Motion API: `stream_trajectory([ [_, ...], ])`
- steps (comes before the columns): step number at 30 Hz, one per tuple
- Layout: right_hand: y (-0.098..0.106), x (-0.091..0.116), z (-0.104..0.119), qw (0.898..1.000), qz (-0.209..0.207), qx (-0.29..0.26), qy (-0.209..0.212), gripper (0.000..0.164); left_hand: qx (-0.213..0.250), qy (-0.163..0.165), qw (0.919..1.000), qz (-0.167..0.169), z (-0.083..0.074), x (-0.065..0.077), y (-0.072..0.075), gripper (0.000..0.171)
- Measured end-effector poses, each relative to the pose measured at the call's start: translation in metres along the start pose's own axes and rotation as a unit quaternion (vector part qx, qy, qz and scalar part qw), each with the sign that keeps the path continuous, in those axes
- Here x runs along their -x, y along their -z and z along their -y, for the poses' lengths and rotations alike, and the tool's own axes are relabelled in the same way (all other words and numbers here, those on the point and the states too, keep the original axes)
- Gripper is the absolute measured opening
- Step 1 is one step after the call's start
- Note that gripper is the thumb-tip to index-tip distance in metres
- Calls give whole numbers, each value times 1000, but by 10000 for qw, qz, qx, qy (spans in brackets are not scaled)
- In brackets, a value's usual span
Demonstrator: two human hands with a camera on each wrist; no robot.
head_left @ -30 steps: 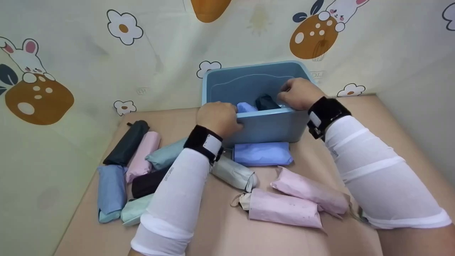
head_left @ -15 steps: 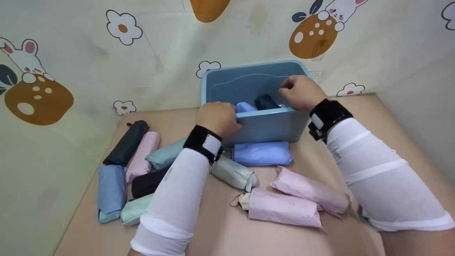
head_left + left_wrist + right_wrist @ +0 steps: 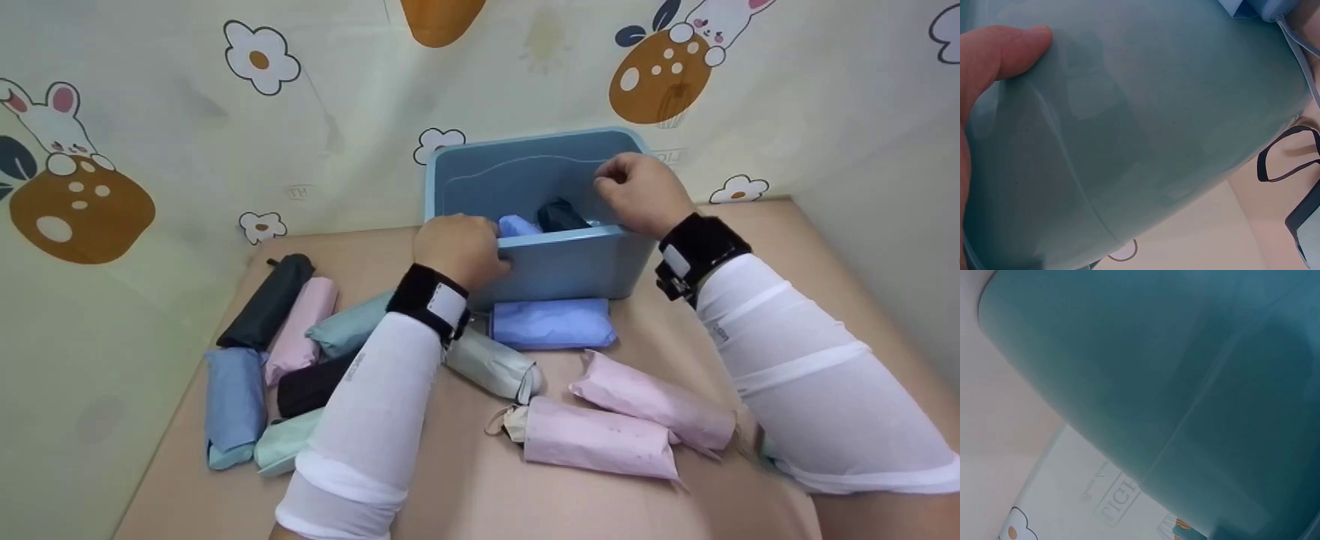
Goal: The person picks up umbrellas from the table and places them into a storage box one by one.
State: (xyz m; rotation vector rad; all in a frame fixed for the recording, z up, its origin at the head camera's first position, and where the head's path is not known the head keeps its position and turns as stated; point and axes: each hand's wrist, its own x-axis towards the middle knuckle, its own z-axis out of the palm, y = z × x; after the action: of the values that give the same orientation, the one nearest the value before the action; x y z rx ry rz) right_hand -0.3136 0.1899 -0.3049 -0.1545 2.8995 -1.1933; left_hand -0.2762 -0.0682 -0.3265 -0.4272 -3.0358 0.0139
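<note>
My left hand [image 3: 457,251] grips the near left rim of a blue plastic bin [image 3: 577,266], thumb outside the front wall, as the left wrist view also shows. My right hand [image 3: 649,193] is over the bin's right side, its fingers loosely curled with nothing showing in them. That hand's fingers are out of the right wrist view, which shows the bin wall [image 3: 1100,371]. Inside the bin, a dark folded umbrella [image 3: 561,216] and a blue folded umbrella [image 3: 517,225] show above the front rim. A periwinkle folded umbrella [image 3: 553,324] lies before the bin.
On the tan table [image 3: 465,487], a grey-green umbrella [image 3: 491,365] and two pink umbrellas [image 3: 600,439] lie in front. Several more, among them a black umbrella [image 3: 268,301] and a blue umbrella [image 3: 236,405], are grouped left. A patterned wall covering [image 3: 337,112] stands behind the bin.
My right hand has moved slightly up and to the right, away from the dark umbrella in the bin. The left hand and the bin stay where they were.
</note>
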Motion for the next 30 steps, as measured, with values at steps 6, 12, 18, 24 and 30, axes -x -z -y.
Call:
stream_trajectory([
  [6, 2, 9, -7, 9979, -416, -371, 341, 36, 19, 22, 10000, -17, 0, 0, -1, 33],
  [12, 5, 23, -18, 9951, -560, -334, 743, 31, 46, -26, 9999, -86, 0, 1, 0, 32],
  [18, 16, 51, -33, 9938, -557, -66, 955, 31, 62, 16, 10000, -10, -1, -1, 0, 32],
  [24, 29, 78, -56, 9869, -743, 245, 1412, 30, 17, 46, 10000, 9, -1, -1, 1, 33],
  [30, 43, 102, -82, 9912, -297, 800, 1014, 41, 34, 21, 10000, -11, 0, 1, -1, 33],
])
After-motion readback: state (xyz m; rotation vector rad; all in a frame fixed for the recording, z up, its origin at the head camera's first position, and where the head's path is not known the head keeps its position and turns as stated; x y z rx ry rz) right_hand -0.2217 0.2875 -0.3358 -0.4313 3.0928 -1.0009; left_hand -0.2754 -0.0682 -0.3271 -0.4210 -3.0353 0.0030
